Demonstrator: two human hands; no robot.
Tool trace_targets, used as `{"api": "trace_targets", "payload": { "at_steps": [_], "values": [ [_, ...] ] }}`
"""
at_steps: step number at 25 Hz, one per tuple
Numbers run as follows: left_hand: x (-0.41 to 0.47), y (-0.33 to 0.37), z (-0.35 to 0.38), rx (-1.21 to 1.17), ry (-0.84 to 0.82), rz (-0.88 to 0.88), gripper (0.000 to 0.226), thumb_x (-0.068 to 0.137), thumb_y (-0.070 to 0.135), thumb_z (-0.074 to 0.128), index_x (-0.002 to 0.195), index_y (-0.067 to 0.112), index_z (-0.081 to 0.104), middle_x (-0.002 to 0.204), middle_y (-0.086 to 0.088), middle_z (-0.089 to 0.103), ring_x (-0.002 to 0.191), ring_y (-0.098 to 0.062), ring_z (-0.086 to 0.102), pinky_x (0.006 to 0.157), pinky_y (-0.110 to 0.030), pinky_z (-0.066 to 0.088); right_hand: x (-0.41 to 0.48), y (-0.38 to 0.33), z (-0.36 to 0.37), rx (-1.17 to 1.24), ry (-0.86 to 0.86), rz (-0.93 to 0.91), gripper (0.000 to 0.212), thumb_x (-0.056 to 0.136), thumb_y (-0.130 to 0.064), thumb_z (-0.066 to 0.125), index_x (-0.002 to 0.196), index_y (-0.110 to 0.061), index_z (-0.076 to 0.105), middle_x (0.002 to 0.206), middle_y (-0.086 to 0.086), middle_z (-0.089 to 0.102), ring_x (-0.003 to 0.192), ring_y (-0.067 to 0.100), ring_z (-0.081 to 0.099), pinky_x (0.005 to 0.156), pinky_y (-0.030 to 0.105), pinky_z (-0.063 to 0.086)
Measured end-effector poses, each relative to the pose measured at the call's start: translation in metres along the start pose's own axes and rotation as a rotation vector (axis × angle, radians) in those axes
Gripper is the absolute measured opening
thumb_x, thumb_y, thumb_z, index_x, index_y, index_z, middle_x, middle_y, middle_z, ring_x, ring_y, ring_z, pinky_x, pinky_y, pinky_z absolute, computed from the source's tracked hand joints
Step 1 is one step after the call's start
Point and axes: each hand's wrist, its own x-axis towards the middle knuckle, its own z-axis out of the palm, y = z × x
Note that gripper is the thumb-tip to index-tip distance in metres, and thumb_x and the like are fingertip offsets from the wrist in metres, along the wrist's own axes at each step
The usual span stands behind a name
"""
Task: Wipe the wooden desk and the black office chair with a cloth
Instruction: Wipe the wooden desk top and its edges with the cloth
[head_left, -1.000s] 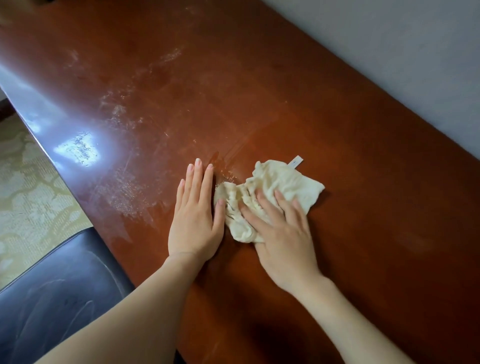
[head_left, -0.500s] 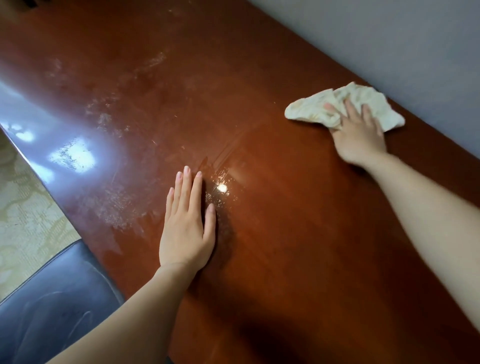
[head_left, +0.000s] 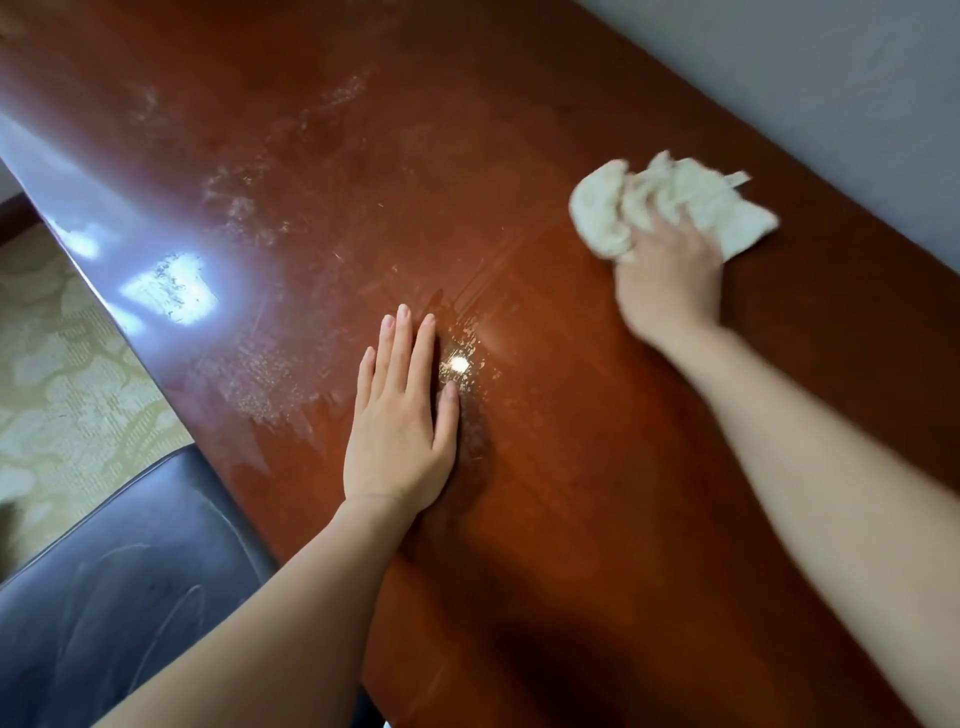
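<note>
Wall (head_left: 831, 78) near cloth (head_left: 602, 218); open desk (head_left: 545, 312) toward left hand (head_left: 400, 441).

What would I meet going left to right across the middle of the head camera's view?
Patterned carpet → dusty smears on the desk → left hand, flat on the desk → crumpled cloth.

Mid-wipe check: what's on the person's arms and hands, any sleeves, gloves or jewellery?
Nothing worn shows. Both forearms are bare to the frame's edge, no sleeves. The left hand has no glove, ring, watch or bracelet; its nails look short and unpainted. The right hand is ungloved too, wrist bare, though motion blur hides finer detail.
</note>
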Motion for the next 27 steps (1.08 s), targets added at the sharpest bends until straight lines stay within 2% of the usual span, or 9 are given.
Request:
{"api": "trace_targets", "payload": {
  "at_steps": [4,6,8,10,13,16,20,24,27],
  "values": [
    [0.001,-0.002,0.002,0.033,0.006,0.018,0.059,0.097,0.042,0.017,0.152,0.020,0.017,0.159,0.003,0.008,0.147,-0.009,-0.006,0.118,-0.026,-0.008,-0.099,-0.065,0.012,0.087,-0.083,-0.287,0.051,0.080,-0.027,0.040,0.129,-0.028,0.056,0.137,0.000,0.054,0.132,0.034,0.041,0.107,0.054,0.028],
    [-0.001,-0.003,0.002,0.026,0.024,0.033,0.059,0.096,0.040,0.019,0.150,0.018,0.024,0.159,-0.001,0.015,0.147,-0.013,0.001,0.119,-0.029,-0.005,-0.134,-0.076,0.015,0.057,-0.121,-0.355,0.047,0.087,-0.035,0.036,0.128,-0.028,0.058,0.138,0.000,0.053,0.133,0.033,0.041,0.109,0.057,0.028],
    [-0.002,-0.003,0.001,-0.002,0.055,0.053,0.056,0.097,0.037,0.023,0.149,0.017,0.028,0.158,-0.004,0.019,0.147,-0.017,0.008,0.120,-0.033,0.000,-0.135,-0.070,0.011,0.020,-0.163,-0.399,0.048,0.088,-0.037,0.035,0.131,-0.031,0.054,0.140,-0.002,0.051,0.136,0.030,0.038,0.112,0.054,0.026],
    [-0.004,-0.004,0.000,-0.057,0.105,0.070,0.053,0.098,0.033,0.028,0.147,0.013,0.032,0.156,-0.007,0.024,0.145,-0.020,0.016,0.119,-0.037,0.009,-0.116,-0.064,0.007,-0.012,-0.221,-0.460,0.052,0.089,-0.031,0.042,0.140,-0.038,0.041,0.147,-0.004,0.041,0.142,0.025,0.027,0.117,0.047,0.016],
    [-0.008,-0.005,-0.002,-0.130,0.171,0.088,0.050,0.097,0.027,0.035,0.143,0.008,0.037,0.151,-0.012,0.032,0.140,-0.023,0.025,0.116,-0.031,0.017,-0.068,-0.064,0.005,-0.031,-0.262,-0.423,0.059,0.094,-0.029,0.044,0.147,-0.043,0.023,0.156,-0.006,0.025,0.146,0.021,0.012,0.119,0.041,0.006],
    [-0.011,-0.006,-0.004,-0.168,0.226,0.087,0.045,0.097,0.021,0.038,0.138,0.005,0.042,0.146,-0.014,0.037,0.136,-0.022,0.028,0.115,-0.020,0.016,-0.022,-0.078,0.011,0.039,-0.233,-0.329,0.047,0.100,-0.040,0.033,0.147,-0.039,0.027,0.157,-0.004,0.022,0.147,0.022,0.010,0.119,0.040,0.006],
    [-0.015,0.001,-0.012,-0.232,0.317,0.070,0.041,0.097,0.016,0.040,0.136,0.004,0.044,0.143,-0.014,0.038,0.135,-0.021,0.029,0.114,-0.018,0.016,-0.003,-0.104,0.021,0.070,-0.227,-0.169,0.048,0.101,-0.040,0.029,0.149,-0.031,0.026,0.159,-0.005,0.015,0.147,0.021,0.004,0.120,0.040,0.002],
    [-0.035,-0.014,-0.028,-0.182,0.467,-0.086,0.044,0.096,0.019,0.044,0.138,0.007,0.041,0.146,-0.012,0.034,0.138,-0.025,0.028,0.116,-0.039,0.022,-0.034,-0.117,0.019,0.116,-0.238,-0.226,0.047,0.101,-0.039,0.031,0.148,-0.039,0.024,0.159,-0.006,0.015,0.147,0.020,0.002,0.119,0.038,0.000],
    [-0.066,-0.038,-0.024,-0.024,0.468,-0.470,0.055,0.096,0.030,0.036,0.146,0.008,0.028,0.154,-0.014,0.021,0.143,-0.031,0.016,0.118,-0.048,0.007,-0.084,-0.128,0.015,0.090,-0.254,-0.376,0.051,0.098,-0.030,0.036,0.147,-0.040,0.026,0.159,-0.007,0.015,0.147,0.020,0.002,0.118,0.038,-0.001]
  ]
}}
